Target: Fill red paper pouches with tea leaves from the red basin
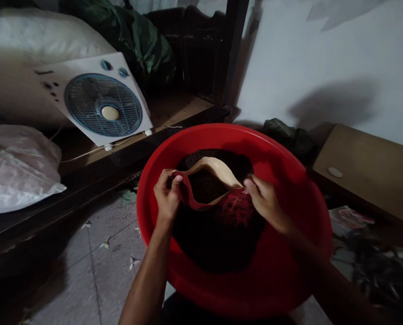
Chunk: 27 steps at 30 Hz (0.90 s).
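My left hand is closed on the left edge of a bag, thumb on top. My right hand pinches the bag's right edge. The bag's mouth gapes between them, pale tan inside and red outside, and dark stuff shows within it. Both hands hold the bag over a wide red basin. A heap of dark, loose material lies in the basin, too dim to name. The bag's lower part is hard to make out in the shadow.
A box fan leans on a ledge at the left, near a translucent plastic bag. A tan board-like surface with a small white disc stands at the right. White scraps lie on the tiled floor.
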Available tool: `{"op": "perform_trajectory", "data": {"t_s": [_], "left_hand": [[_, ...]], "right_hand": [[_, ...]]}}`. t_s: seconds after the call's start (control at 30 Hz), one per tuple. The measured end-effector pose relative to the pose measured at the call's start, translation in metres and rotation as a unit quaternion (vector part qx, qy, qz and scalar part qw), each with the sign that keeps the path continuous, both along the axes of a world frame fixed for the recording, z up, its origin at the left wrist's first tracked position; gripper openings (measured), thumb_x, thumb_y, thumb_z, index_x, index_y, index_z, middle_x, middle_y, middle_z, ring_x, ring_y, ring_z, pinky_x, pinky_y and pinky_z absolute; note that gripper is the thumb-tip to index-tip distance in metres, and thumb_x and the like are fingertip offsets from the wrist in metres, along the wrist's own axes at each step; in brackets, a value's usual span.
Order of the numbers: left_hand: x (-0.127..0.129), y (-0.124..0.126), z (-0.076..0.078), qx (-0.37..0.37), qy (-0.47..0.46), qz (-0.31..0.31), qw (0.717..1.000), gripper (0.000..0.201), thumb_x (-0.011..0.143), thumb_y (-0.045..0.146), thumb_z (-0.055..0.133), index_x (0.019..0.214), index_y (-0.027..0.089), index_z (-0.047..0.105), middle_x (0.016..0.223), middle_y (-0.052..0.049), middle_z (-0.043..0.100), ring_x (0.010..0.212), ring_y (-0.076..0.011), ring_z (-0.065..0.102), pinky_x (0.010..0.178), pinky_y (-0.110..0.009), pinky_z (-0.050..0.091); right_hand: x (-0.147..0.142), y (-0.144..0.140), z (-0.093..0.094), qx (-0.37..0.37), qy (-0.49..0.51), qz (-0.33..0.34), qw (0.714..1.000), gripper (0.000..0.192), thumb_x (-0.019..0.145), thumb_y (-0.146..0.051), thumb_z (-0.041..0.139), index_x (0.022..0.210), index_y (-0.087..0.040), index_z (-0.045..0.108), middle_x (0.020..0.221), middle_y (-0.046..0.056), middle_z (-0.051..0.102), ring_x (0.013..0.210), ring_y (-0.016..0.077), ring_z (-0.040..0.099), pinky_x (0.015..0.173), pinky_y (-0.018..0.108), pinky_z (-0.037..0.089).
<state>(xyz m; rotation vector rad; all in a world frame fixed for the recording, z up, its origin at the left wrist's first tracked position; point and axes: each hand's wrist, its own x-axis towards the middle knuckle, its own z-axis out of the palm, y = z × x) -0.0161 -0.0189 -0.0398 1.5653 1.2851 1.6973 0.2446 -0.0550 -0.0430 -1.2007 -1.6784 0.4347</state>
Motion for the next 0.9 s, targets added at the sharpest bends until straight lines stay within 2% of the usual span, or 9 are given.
{"op": "perform_trajectory", "data": {"t_s": [0.07, 0.13, 0.2, 0.3, 0.4, 0.57, 0.67, 0.77, 0.9], "left_hand": [[0.0, 0.0, 0.0, 0.0, -0.014, 0.003, 1.0, 0.025, 0.086, 0.042, 0.068, 0.077, 0.02, 0.064, 0.073, 0.002, 0.061, 0.071, -0.0129, 0.056, 0.068, -0.024, 0.043], [-0.001, 0.001, -0.001, -0.003, -0.031, 0.014, 0.999, 0.025, 0.085, 0.043, 0.069, 0.077, 0.02, 0.063, 0.073, 0.002, 0.061, 0.072, -0.0129, 0.056, 0.069, -0.024, 0.044], [-0.002, 0.001, -0.002, -0.023, -0.049, 0.009, 0.998, 0.026, 0.082, 0.045, 0.072, 0.08, 0.02, 0.064, 0.075, 0.001, 0.062, 0.073, -0.0133, 0.056, 0.07, -0.024, 0.045], [-0.006, 0.004, -0.001, -0.069, -0.061, -0.079, 0.993, 0.03, 0.075, 0.046, 0.078, 0.088, 0.021, 0.069, 0.088, -0.002, 0.067, 0.082, -0.0156, 0.061, 0.076, -0.027, 0.048], [-0.01, 0.006, 0.003, -0.094, -0.043, -0.151, 0.983, 0.036, 0.068, 0.046, 0.084, 0.09, 0.021, 0.072, 0.094, -0.003, 0.069, 0.089, -0.0182, 0.063, 0.085, -0.031, 0.049], [-0.009, 0.004, 0.008, -0.078, -0.015, -0.137, 0.987, 0.028, 0.072, 0.045, 0.08, 0.071, 0.019, 0.07, 0.078, -0.002, 0.066, 0.08, -0.0166, 0.06, 0.077, -0.029, 0.048], [-0.006, 0.0, 0.005, -0.046, -0.034, -0.109, 0.992, 0.028, 0.076, 0.044, 0.078, 0.069, 0.019, 0.068, 0.075, -0.002, 0.063, 0.076, -0.0155, 0.058, 0.072, -0.027, 0.048], [-0.004, -0.002, 0.001, -0.056, -0.064, -0.082, 0.993, 0.026, 0.078, 0.044, 0.076, 0.077, 0.019, 0.068, 0.075, 0.0, 0.063, 0.072, -0.0138, 0.058, 0.067, -0.025, 0.047], [0.0, -0.002, -0.001, -0.098, -0.004, -0.169, 0.981, 0.028, 0.076, 0.045, 0.079, 0.085, 0.02, 0.071, 0.083, -0.001, 0.067, 0.079, -0.0158, 0.062, 0.073, -0.027, 0.05]], "right_hand": [[-0.003, -0.004, -0.005, 0.002, -0.001, 0.063, 0.998, 0.02, 0.094, -0.041, 0.057, 0.099, -0.022, 0.062, 0.075, -0.001, 0.064, 0.059, 0.0133, 0.059, 0.054, 0.025, 0.047], [-0.01, -0.006, -0.01, 0.024, -0.011, 0.092, 0.995, 0.035, 0.091, -0.046, 0.064, 0.116, -0.023, 0.061, 0.092, 0.003, 0.07, 0.07, 0.0156, 0.065, 0.06, 0.027, 0.053], [-0.017, -0.004, -0.011, 0.053, -0.017, 0.056, 0.997, 0.032, 0.09, -0.046, 0.067, 0.113, -0.024, 0.064, 0.093, 0.003, 0.072, 0.072, 0.0161, 0.067, 0.062, 0.027, 0.055], [-0.022, 0.001, -0.006, 0.078, -0.027, -0.003, 0.997, 0.018, 0.093, -0.041, 0.065, 0.099, -0.023, 0.067, 0.085, 0.003, 0.072, 0.072, 0.0164, 0.068, 0.063, 0.027, 0.055], [-0.017, 0.003, 0.003, 0.086, -0.068, 0.028, 0.994, 0.02, 0.098, -0.04, 0.059, 0.096, -0.023, 0.069, 0.087, 0.003, 0.073, 0.078, 0.0167, 0.07, 0.071, 0.028, 0.057], [-0.002, -0.001, 0.008, 0.124, -0.146, 0.087, 0.978, 0.019, 0.096, -0.036, 0.062, 0.084, -0.022, 0.066, 0.075, 0.001, 0.069, 0.065, 0.014, 0.065, 0.064, 0.026, 0.053], [0.0, -0.003, 0.006, 0.173, -0.174, 0.03, 0.969, 0.029, 0.097, -0.025, 0.06, 0.068, -0.023, 0.06, 0.061, -0.001, 0.062, 0.055, 0.0131, 0.058, 0.058, 0.026, 0.047], [0.003, 0.0, 0.006, 0.188, -0.158, -0.045, 0.968, 0.028, 0.095, -0.024, 0.061, 0.067, -0.023, 0.061, 0.06, 0.0, 0.062, 0.054, 0.0137, 0.057, 0.056, 0.027, 0.046], [0.013, 0.006, 0.012, 0.13, -0.127, -0.019, 0.983, 0.017, 0.093, -0.036, 0.065, 0.084, -0.022, 0.069, 0.076, 0.003, 0.07, 0.067, 0.0165, 0.066, 0.062, 0.027, 0.052]]}}
